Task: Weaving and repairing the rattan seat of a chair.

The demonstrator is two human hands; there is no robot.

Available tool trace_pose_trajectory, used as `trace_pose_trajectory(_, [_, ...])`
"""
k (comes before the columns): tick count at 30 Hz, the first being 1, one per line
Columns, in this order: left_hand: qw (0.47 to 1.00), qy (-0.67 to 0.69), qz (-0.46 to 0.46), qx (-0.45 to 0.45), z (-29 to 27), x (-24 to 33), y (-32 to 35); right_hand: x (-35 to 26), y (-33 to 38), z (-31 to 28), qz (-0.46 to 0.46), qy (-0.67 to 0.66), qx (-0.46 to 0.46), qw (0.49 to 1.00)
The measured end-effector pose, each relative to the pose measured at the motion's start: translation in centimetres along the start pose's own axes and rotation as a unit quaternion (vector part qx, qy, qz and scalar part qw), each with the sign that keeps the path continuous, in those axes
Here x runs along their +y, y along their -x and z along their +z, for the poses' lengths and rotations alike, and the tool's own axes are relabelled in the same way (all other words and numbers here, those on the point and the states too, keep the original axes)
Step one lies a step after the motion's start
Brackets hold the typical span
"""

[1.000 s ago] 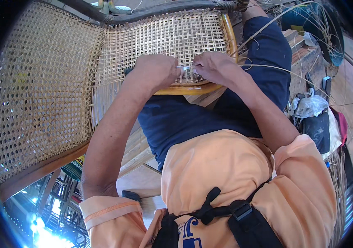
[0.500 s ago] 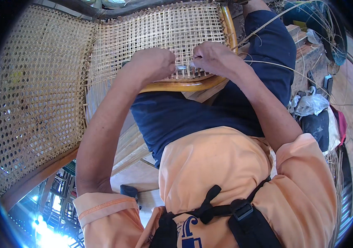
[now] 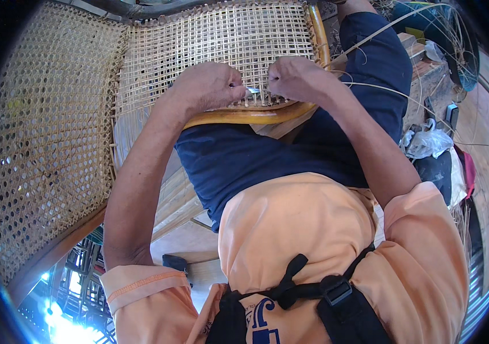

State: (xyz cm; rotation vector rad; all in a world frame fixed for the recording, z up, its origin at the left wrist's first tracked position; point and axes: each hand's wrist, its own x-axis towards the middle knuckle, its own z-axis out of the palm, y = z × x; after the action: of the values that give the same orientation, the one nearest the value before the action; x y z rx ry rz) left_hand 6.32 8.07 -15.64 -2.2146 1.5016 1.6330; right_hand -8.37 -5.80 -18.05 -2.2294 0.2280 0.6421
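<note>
A woven cane seat panel (image 3: 215, 40) in a glossy rounded wooden frame (image 3: 244, 117) lies over my lap. At its near edge my left hand (image 3: 207, 87) is closed, with a small shiny metal piece (image 3: 253, 90) showing at its fingertips; whether that is a blade or another tool I cannot tell. My right hand (image 3: 299, 79) is closed beside it, just across a narrow gap over the weave. Whatever its fingers grip is hidden. Short cane ends stand along the near rim between the hands.
A second cane panel (image 3: 49, 126) rises at the left. Long loose cane strands (image 3: 379, 87) reach out to the right. Over there are wooden blocks (image 3: 422, 80), a crumpled plastic bag (image 3: 429, 140) and a dark green container (image 3: 465, 71). Planks (image 3: 173, 209) lie below the seat.
My left hand has shifted slightly left and down, and less of the metal piece shows between the hands. My right hand stays nearly in place, still closed.
</note>
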Motion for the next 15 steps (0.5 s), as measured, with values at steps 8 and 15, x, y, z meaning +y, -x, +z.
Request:
trace_pose_trajectory(8, [0.979,-0.194,-0.045,0.028,-0.3,5.5,0.6,-0.5,0.7,2.1,0.066,-0.022,0.077,0.995])
trace_pose_trajectory(15, [0.983,-0.176,-0.041,-0.002,-0.7,3.1,0.6,-2.3,0.7,2.0,0.12,0.015,0.05,0.991])
